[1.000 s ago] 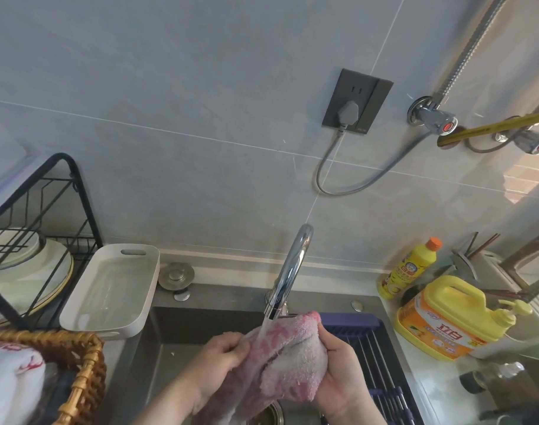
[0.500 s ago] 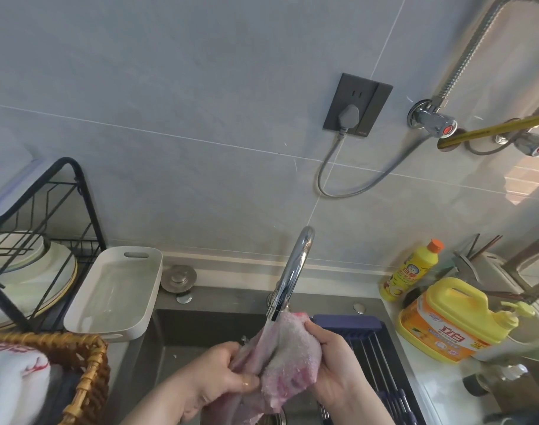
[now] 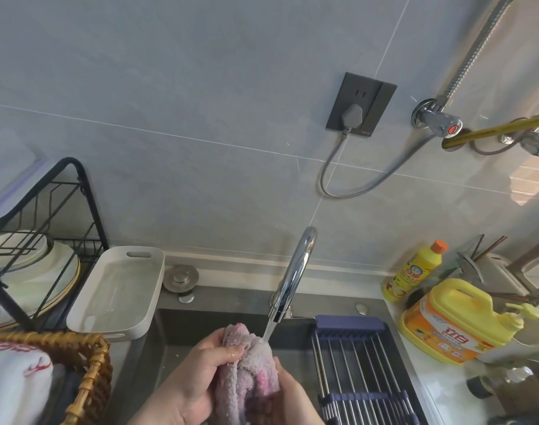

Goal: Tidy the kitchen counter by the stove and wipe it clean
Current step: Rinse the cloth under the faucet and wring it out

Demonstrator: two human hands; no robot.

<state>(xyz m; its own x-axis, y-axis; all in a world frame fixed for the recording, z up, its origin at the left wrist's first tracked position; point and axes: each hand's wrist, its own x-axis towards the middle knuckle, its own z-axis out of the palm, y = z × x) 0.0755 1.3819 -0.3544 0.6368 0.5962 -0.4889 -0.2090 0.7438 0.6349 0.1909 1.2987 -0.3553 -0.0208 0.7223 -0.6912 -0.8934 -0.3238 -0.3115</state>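
Note:
A wet pink cloth (image 3: 249, 368) is bunched between both my hands over the dark sink (image 3: 213, 311). My left hand (image 3: 197, 375) grips its upper left part with curled fingers. My right hand (image 3: 289, 397) grips its lower right side. Water runs from the chrome tap (image 3: 295, 271) onto the top of the cloth.
A white tray (image 3: 114, 289) leans at the sink's left, beside a black dish rack (image 3: 41, 240) with plates and a wicker basket (image 3: 87, 363). A roll-up drying rack (image 3: 363, 363) spans the sink's right. Two yellow detergent bottles, one small (image 3: 415, 271) and one large (image 3: 458, 323), stand on the right counter.
The cloth has been squeezed into a tighter, narrower bundle and shifted left under the stream. My left hand has risen onto its top while my right hand has dropped lower.

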